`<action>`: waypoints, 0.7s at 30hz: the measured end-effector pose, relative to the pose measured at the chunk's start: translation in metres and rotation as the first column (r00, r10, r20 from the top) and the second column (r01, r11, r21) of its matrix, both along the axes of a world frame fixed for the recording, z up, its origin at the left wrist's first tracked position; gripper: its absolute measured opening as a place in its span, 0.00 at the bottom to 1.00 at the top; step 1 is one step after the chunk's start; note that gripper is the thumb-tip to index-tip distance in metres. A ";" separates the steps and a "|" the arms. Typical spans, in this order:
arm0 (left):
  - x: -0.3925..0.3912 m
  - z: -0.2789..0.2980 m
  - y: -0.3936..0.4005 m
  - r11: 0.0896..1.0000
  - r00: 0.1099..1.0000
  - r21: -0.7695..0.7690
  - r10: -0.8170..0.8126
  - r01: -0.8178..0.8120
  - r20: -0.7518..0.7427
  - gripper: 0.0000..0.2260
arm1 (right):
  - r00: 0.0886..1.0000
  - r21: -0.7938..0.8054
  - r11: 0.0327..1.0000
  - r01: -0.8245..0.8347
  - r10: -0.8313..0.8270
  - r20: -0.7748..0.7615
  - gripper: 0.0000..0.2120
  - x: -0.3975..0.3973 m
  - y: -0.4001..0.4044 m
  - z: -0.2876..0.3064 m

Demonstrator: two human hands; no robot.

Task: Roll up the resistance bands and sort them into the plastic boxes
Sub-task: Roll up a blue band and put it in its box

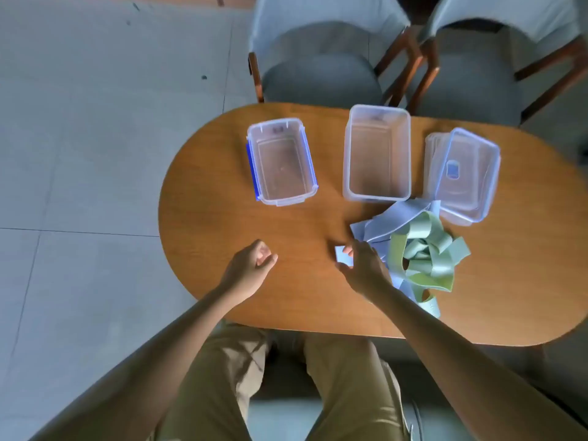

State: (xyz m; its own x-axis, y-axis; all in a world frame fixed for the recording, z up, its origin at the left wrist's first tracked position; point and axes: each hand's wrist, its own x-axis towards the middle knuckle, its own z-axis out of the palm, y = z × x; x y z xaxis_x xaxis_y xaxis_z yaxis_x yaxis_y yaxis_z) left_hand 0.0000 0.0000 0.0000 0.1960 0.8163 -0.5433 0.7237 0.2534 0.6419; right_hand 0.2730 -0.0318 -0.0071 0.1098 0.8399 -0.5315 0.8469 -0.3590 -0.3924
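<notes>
The grey tiled floor (79, 154) fills the left side, and two grey chairs (321, 68) with wooden legs stand at the far edge of the oval wooden counter (222, 218). The person sits at the near edge, tan trousers (343, 383) below it and both bare forearms reaching over the wood.

Three clear plastic boxes stand in a row along the far half of the counter. The left box (281, 162) has blue clips on its rim. The middle box (377, 152) is taller and plain. The right box (466, 176) has a blue-edged rim and sits tilted on what looks like a stack of lids (431, 160). None of the three holds anything.

The bands lie in one loose tangle on the counter, just in front of the middle and right boxes. The pale blue bands (397, 214) are on the far and left part of the heap; the green bands (429, 249) are heaped on the right and near part, one loop trailing toward the counter's near edge.

The right hand (364, 268) is at the left side of the tangle, its fingers (348, 249) pinching a flat end of a blue band. The left hand (254, 265) rests apart on bare wood to the left, fingers loosely curled and holding nothing.
</notes>
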 end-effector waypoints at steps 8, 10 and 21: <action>0.004 -0.078 -0.003 0.923 0.987 0.359 -0.101 0.139 -0.124 0.02 | 0.976 0.259 0.964 0.062 -0.113 0.185 0.22 -0.002 -0.034 -0.071; 0.002 -0.094 -0.005 0.890 0.990 0.436 -0.097 0.133 -0.103 0.01 | 0.970 0.331 0.940 0.086 -0.155 0.187 0.18 -0.002 -0.038 -0.087; -0.001 -0.133 -0.021 0.634 0.960 0.721 -0.152 0.279 -0.237 0.03 | 0.948 0.708 0.704 0.056 -0.260 0.183 0.10 -0.011 -0.051 -0.134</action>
